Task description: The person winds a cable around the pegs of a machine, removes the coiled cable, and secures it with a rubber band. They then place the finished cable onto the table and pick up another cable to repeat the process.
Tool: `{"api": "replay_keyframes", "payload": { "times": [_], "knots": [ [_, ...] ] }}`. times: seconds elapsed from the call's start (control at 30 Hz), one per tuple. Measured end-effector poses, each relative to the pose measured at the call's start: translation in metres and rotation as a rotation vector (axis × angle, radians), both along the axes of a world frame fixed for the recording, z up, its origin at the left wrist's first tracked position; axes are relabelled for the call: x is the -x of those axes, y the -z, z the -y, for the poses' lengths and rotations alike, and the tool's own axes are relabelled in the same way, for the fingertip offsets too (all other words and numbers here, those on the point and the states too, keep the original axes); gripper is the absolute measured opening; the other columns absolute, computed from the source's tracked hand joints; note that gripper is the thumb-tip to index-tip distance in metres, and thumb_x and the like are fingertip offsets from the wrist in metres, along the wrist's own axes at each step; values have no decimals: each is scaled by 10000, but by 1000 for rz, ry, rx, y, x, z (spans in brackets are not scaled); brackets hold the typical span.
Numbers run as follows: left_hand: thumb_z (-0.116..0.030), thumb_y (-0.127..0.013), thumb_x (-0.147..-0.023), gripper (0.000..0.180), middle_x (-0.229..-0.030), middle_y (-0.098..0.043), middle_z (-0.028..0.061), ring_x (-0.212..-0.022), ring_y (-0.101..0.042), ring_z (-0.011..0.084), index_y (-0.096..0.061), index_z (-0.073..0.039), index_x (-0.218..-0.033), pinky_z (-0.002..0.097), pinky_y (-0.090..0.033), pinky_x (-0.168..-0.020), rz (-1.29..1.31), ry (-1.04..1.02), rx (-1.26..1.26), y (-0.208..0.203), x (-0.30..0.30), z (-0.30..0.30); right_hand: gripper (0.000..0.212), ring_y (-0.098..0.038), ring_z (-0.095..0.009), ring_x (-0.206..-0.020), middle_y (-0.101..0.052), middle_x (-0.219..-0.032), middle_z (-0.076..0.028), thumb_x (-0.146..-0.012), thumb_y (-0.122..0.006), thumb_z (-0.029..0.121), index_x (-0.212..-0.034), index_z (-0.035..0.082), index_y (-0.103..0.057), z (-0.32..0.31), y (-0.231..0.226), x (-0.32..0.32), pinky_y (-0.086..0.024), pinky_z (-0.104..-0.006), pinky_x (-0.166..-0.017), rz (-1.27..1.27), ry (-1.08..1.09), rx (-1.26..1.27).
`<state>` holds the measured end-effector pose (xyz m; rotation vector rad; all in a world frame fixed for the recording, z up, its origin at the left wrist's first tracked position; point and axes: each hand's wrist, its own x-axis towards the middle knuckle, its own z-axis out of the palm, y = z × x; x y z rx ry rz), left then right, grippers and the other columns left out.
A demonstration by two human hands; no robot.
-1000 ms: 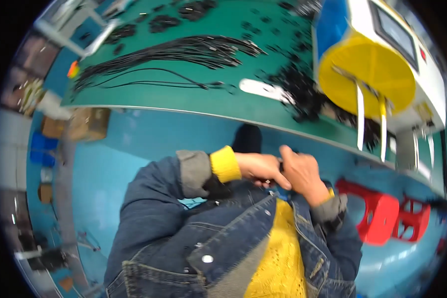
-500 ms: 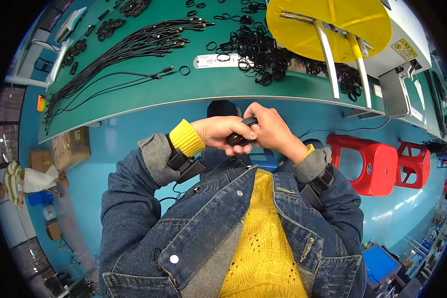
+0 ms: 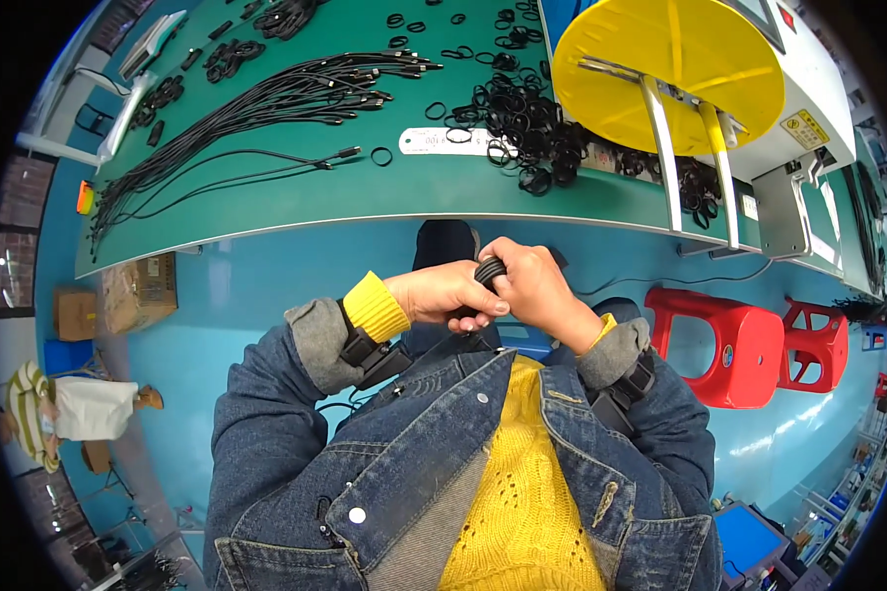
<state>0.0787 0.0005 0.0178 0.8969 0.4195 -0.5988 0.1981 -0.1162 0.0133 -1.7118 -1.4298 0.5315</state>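
Both of my hands meet in front of my chest, below the edge of the green worktable (image 3: 296, 212). My left hand (image 3: 443, 294) and my right hand (image 3: 532, 291) are both closed around a small bundle of black cable (image 3: 487, 270), which sticks out between the fingers. Most of the bundle is hidden inside my grip. On the table lie long black cables (image 3: 266, 98) laid out in a row and a heap of small black rings (image 3: 527, 128).
A yellow round disc on a white machine (image 3: 675, 69) stands at the table's right with two metal bars. Red plastic stools (image 3: 739, 340) stand on the blue floor to my right. A cardboard box (image 3: 138, 291) sits under the table at left.
My hands have stayed together on the cable bundle while the view shifted down and left. The fingers have reworked their grip slightly.
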Motion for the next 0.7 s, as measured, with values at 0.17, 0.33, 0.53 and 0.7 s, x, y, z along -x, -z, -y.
{"api": "replay_keyframes", "payload": {
  "times": [0.17, 0.33, 0.53, 0.7],
  "knots": [
    [-115, -605, -819, 115, -630, -478, 5, -481, -445, 66, -499, -78, -843, 192, -340, -386, 60, -153, -8, -4, 21, -9, 209, -600, -358, -677, -599, -698, -187, -715, -588, 58, -913, -3, -563, -17, -24, 1, -475, -416, -589, 52, -111, 180],
    [-126, -565, -828, 82, -636, -466, 2, -496, -438, 70, -513, -64, -838, 194, -320, -401, 152, -412, 52, -9, 41, -37, 213, -592, -298, -656, -585, -703, -108, -740, -631, 109, -937, 40, -595, -56, -48, -18, -472, -382, -575, 47, -106, -53],
    [-113, -563, -823, 89, -657, -465, 11, -522, -452, 85, -512, -54, -866, 202, -314, -402, 269, -595, 16, -19, 55, -47, 187, -579, -291, -691, -557, -743, -97, -734, -648, 119, -912, 69, -620, -132, -34, -4, -479, -384, -616, 557, -51, -262],
    [-101, -565, -826, 107, -661, -470, 9, -522, -455, 86, -526, -45, -908, 201, -325, -410, 305, -702, -4, -22, 64, -49, 142, -573, -244, -683, -552, -746, -66, -757, -642, 141, -877, 67, -621, -157, -20, 6, -466, -347, -602, 642, -76, -214]
  ]
}}
